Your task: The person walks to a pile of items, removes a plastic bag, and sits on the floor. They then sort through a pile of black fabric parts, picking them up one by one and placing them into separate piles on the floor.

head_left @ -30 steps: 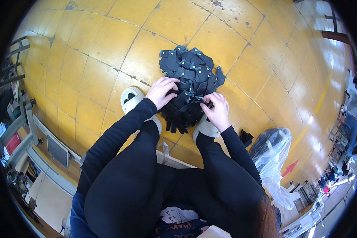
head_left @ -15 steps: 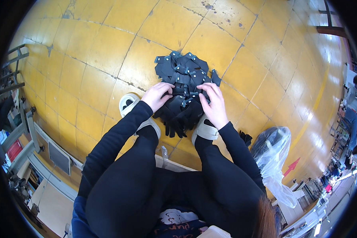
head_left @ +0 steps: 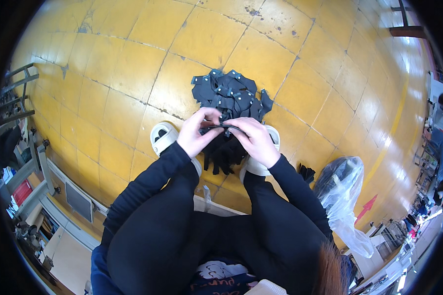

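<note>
Between my feet, on the yellow tiled floor, lies a heap of black fabric pieces point(head_left: 230, 92), many with small pale tags or stickers at their ends. Over the near part of this heap, my left hand point(head_left: 199, 132) and my right hand point(head_left: 254, 139) come close together. Both pinch one narrow black fabric piece point(head_left: 227, 127), stretched crosswise between the fingertips. Its exact shape is partly covered by my fingers. Below the hands, more dark strips point(head_left: 220, 156) hang in a bunch at the heap's near edge.
My light shoes point(head_left: 163, 139) flank the heap. To the right lie a small black bundle point(head_left: 306, 173) and a clear plastic bag point(head_left: 340, 191) with dark contents. Metal frames point(head_left: 39, 157) stand at the left; a red arrow point(head_left: 365, 209) marks the floor.
My hands have drawn together and nearer to me, from apart over the heap to side by side. The black piece is now pinched in both hands.
</note>
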The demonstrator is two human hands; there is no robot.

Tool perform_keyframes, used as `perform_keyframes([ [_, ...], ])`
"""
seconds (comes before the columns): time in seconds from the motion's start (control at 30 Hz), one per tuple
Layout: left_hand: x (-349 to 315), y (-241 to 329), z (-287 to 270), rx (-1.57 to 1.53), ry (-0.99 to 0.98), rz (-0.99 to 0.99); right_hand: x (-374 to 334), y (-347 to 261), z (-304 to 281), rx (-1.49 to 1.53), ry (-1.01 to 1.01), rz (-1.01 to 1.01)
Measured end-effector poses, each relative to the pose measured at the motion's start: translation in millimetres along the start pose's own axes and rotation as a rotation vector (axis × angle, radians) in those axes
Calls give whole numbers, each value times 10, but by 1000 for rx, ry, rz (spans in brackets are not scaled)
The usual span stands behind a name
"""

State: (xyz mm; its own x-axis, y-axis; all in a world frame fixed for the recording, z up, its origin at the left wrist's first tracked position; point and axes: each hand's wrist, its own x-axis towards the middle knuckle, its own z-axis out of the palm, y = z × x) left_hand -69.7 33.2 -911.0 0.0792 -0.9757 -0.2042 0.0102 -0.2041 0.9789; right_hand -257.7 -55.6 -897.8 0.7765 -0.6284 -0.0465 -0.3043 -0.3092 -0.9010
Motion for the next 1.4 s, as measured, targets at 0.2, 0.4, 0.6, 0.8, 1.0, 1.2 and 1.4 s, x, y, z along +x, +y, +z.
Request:
perform_keyframes([
  [0.2, 13, -39, 156, -124, -374, -283, -81, -208, -177, 287, 42, 102],
  [0.4, -30, -95, 107, -374, -291, -360, -1, -34, -239, 298, -103, 175],
  [0.6, 126, -291, -338, -464, 136, -356, 631, 426, -199, -398, -66, -5],
  [0.8, 114, -377, -503, -454, 153, -442, 660, 567, -10, -516, -137, -174],
  [1.0, 25, -455, -453, -250, 19, -317, 568, 194, -171, -362, -143, -389],
  [1.2, 110, -141, 45, -74, -204, -247, 555, -46, -161, -265, -5, -450],
  [1.4, 113, 48, 55, -277, -142, -214, 593, -279, -230, -114, 85, -193],
])
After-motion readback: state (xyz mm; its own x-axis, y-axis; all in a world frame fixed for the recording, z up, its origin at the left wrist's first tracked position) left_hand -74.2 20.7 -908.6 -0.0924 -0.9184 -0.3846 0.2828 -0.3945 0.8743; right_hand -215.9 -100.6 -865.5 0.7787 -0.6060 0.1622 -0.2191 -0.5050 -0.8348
